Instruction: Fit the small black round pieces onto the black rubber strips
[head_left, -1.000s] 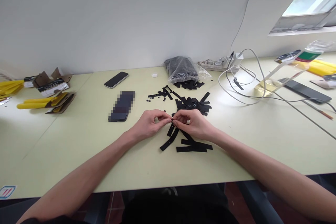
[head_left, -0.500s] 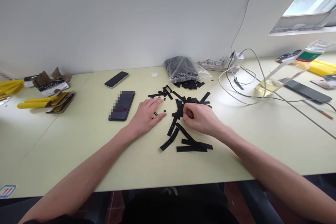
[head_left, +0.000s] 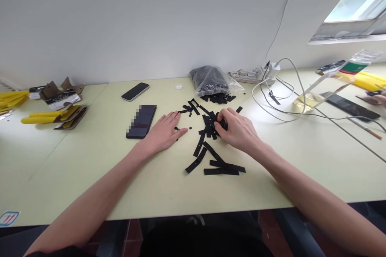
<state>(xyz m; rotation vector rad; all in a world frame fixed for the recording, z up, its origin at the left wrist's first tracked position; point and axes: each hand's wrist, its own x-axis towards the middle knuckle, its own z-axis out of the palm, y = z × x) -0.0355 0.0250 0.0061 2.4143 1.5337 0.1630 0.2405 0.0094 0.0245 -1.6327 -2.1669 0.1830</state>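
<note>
The left hand [head_left: 164, 132] lies open and flat beside three small black rings [head_left: 182, 128]. The right hand [head_left: 238, 128], closed on the heap of black strips [head_left: 208, 126] at twelve o'clock, has pushed further in than before. A phone [head_left: 141, 121] and a second phone [head_left: 135, 91] sit at eleven o'clock.

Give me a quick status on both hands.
Left hand flat on table, beside small black rings. Right hand in black strips. Phone beside left hand.
</note>
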